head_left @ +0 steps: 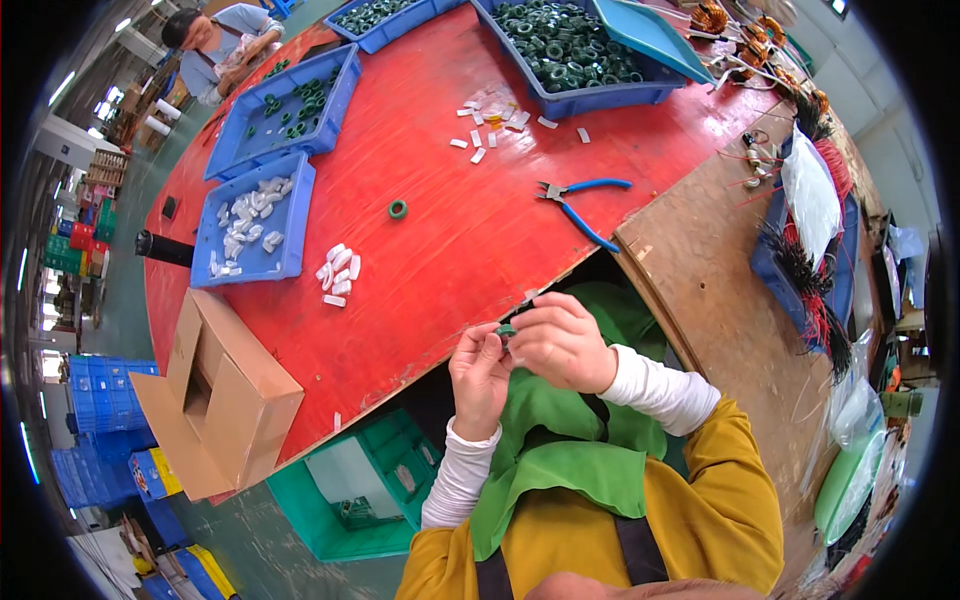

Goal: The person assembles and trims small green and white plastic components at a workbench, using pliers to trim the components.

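Observation:
In front of my body, at the near edge of the red table (420, 270), my two hands are close together. My left hand (480, 378) pinches a small green ring (505, 331) between thumb and fingertips. Close beside the ring, my right hand (560, 342) has its fingers bent together in a pinch; what they hold, if anything, is hidden. Another green ring (398, 209) lies alone on the table beyond. Left of it rests a small pile of white pieces (340, 272). Blue-handled cutting pliers (582, 205) lie with jaws apart at the right.
Blue trays hold green rings (570, 45) and white pieces (250, 215). Loose white strips (478, 140) lie near the far tray. An open cardboard box (235, 400) stands at left, a green crate (350, 490) below. A person (222, 50) sits across; wires (815, 260) fill a right-hand bin.

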{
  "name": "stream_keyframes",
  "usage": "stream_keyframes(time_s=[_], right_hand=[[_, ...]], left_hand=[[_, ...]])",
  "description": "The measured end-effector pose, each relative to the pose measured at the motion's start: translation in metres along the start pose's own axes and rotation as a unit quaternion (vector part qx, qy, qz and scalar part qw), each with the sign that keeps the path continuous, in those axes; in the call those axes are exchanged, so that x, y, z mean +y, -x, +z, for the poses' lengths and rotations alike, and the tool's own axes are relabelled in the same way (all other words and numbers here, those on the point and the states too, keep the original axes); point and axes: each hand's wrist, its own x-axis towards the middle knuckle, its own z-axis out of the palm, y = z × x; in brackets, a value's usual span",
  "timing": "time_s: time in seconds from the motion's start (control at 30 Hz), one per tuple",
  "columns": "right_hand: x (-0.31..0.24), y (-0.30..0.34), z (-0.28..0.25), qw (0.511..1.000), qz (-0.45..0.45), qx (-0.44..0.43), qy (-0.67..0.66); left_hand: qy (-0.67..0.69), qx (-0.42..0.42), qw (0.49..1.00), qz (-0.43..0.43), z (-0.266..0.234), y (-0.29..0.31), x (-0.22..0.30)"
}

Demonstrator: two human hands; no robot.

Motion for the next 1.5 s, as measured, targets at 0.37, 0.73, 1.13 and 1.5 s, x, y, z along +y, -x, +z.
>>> stream_keyframes(time_s=[0.37, 0.73, 1.13, 1.5], right_hand=[[0.017, -0.014, -0.001, 0.996, 0.078, 0.04, 0.022], [0.014, -0.005, 0.003, 0.955, 0.253, -0.056, -0.142], [-0.013, 0.002, -0.005, 0.999, 0.032, 0.001, 0.001], [0.006, -0.017, -0.015, 0.993, 0.115, 0.033, -0.005]], left_hand=[[-0.015, -0.04, 0.999, 0.001, 0.009, 0.003, 0.002], [-0.038, -0.083, 0.996, -0.016, -0.001, 0.005, 0.004], [0.07, -0.036, 0.996, -0.029, 0.015, -0.002, 0.01], [-0.019, -0.035, 0.999, 0.009, 0.017, 0.004, 0.005]])
